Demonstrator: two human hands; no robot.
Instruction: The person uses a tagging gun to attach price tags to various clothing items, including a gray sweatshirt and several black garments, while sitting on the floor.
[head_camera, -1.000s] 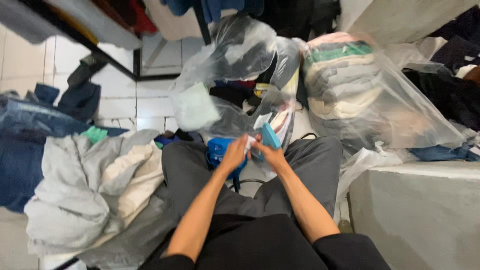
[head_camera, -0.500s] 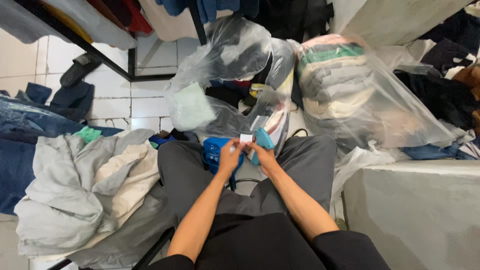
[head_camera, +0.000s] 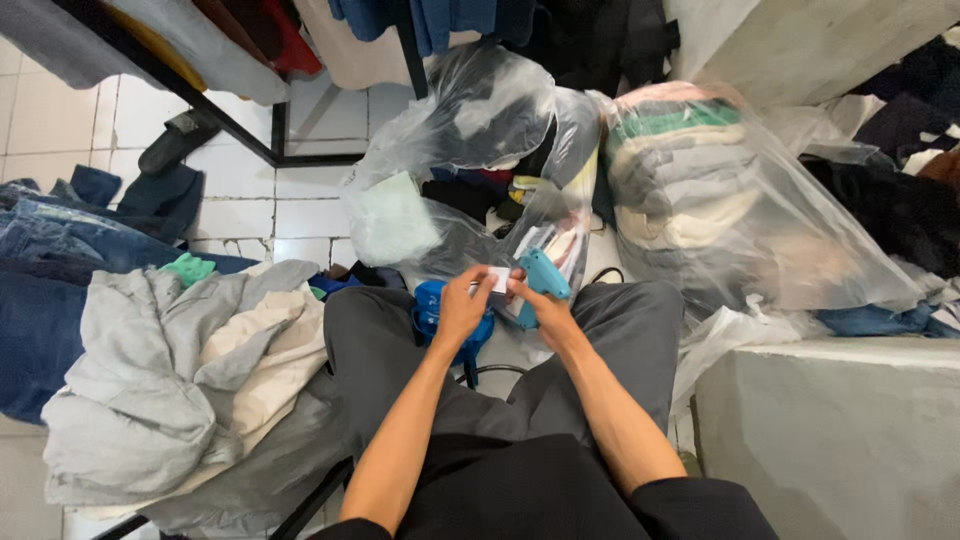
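I sit with grey trousers (head_camera: 620, 330) spread over my lap. My left hand (head_camera: 462, 310) pinches a small white tag (head_camera: 497, 279) at its upper edge. My right hand (head_camera: 540, 305) grips a teal tagging gun (head_camera: 545, 273), its nose close against the tag. Both hands meet above my knees. A blue object (head_camera: 432, 305) lies just under my left hand, partly hidden by it.
Clear plastic bags of folded clothes (head_camera: 700, 200) and mixed garments (head_camera: 470, 150) stand in front. A heap of pale grey and cream clothes (head_camera: 170, 370) lies at my left, jeans (head_camera: 40, 290) beyond it. A concrete ledge (head_camera: 830, 430) is at my right, a black rack (head_camera: 270, 150) above the tiled floor.
My hands have stayed above my knees; the white tag has come up between my fingers and the teal gun has closed in against it. The view has shifted slightly.
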